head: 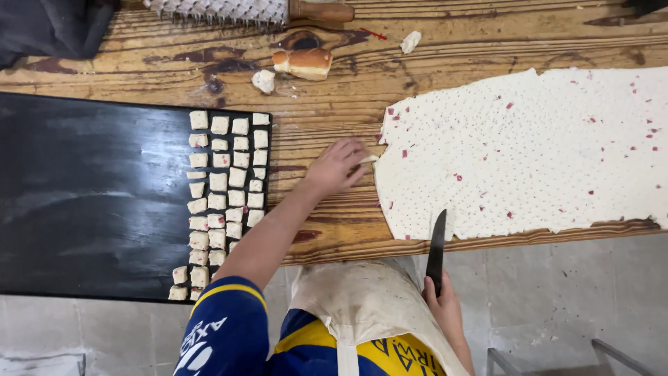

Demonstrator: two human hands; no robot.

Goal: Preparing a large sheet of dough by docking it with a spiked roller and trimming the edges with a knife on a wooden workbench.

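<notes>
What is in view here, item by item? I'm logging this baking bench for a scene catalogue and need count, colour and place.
wooden table: one, brown, streaked, across the top
baking tray: one, black, on the left
dough squares: dozens, cream, in rows along the tray's right side
dough sheet: one, white with small holes and pink flecks, on the right
spiked roller: one, pale with wooden handle, top edge
bread roll: one, golden brown, near top centre
dough scraps: two, white, near the roll
knife: one, dark blade, at the table's front edge
apron: one, off-white, bottom centre
left hand: on a dough piece by the sheet's edge
right hand: gripping the knife
</notes>
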